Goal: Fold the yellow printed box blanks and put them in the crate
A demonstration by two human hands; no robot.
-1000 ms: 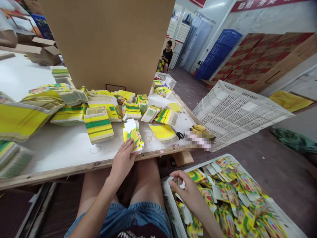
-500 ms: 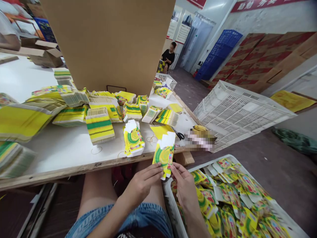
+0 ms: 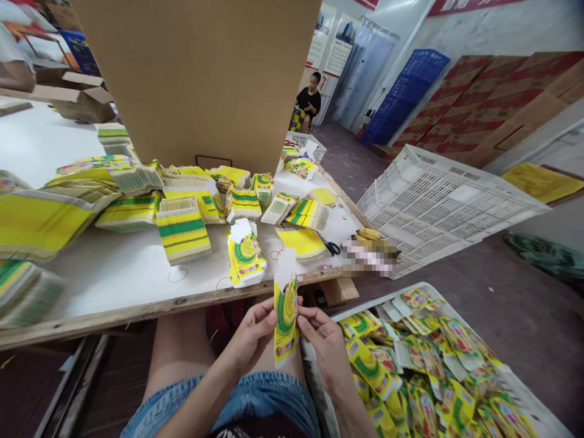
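Between both hands, above my lap, is a yellow and green printed carton held upright, its long white flap pointing away from me. My left hand pinches its left edge. My right hand grips the right edge with thumb and fingers. On the table just beyond lies a small pile of similar flat cartons with white flaps. To the right of my hands stands a white crate filled with yellow, green and red cartons.
Bundles of folded cartons line the table in front of a tall cardboard sheet. Scissors and bananas lie near the right edge. White stacked crates stand on the floor; a person sits farther back.
The carton has turned from its broad face to a narrower, upright view and come slightly closer to me. My left fingers have shifted from its front to its left edge.
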